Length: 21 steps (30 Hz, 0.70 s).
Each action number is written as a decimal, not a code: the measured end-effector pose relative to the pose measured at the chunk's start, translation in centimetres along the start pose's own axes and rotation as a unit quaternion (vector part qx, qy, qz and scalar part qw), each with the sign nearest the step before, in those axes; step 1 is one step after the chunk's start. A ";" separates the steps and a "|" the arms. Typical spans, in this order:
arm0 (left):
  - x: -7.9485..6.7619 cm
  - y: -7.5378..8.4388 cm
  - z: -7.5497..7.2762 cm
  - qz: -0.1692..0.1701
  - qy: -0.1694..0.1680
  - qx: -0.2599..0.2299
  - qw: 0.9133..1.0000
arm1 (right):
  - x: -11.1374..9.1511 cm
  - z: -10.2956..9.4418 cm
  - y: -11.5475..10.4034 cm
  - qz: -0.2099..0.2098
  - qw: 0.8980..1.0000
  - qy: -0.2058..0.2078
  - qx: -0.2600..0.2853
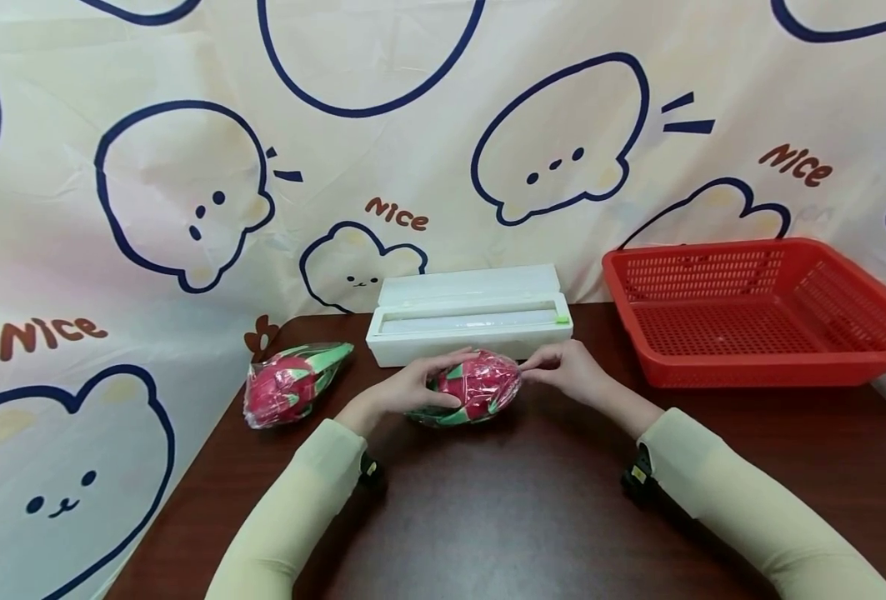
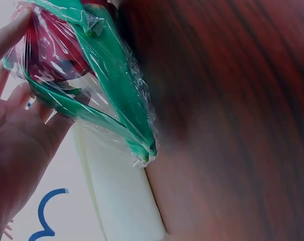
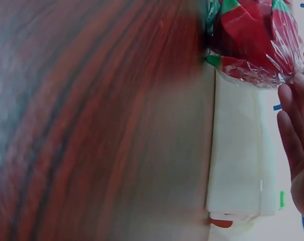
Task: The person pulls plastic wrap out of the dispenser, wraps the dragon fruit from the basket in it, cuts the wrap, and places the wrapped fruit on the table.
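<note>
A red dragon fruit [image 1: 480, 387] with green leaf tips, wrapped in clear plastic film, lies at mid-table in the head view. My left hand [image 1: 416, 388] grips its left side, fingers over the top and thumb along the front. At its right end my right hand [image 1: 573, 372] pinches gathered plastic wrap [image 3: 285, 79] between thumb and forefinger. The left wrist view shows the green leaves [image 2: 114, 70] under the shiny film, their tips pointing away from the palm. A second wrapped dragon fruit [image 1: 285, 387] rests on the table to the left, untouched.
Just behind the hands stands a long white box [image 1: 465, 347], lid raised, with a roll of film [image 1: 473, 322] and a green slider [image 1: 562, 320] on it. A red plastic basket [image 1: 758, 371] sits at the right rear. A printed curtain [image 1: 443, 167] hangs behind the brown table [image 1: 503, 517].
</note>
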<state>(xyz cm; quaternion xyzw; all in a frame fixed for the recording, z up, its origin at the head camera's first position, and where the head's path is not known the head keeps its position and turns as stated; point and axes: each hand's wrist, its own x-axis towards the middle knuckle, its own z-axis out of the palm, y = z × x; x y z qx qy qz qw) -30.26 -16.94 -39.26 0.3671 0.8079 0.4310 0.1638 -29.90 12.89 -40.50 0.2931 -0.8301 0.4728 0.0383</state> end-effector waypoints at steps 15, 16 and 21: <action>-1.2 -0.4 -0.2 0.016 0.016 -0.013 1.000 | -1.1 -1.3 -0.5 0.008 0.998 -0.029 -0.061; -1.4 -0.4 -0.3 0.016 0.019 -0.016 1.000 | -1.4 -1.5 -0.7 0.005 0.997 -0.031 -0.065; -2.5 0.3 -0.8 0.010 0.037 0.000 0.999 | -2.8 -2.9 -2.0 -0.003 0.996 -0.052 -0.077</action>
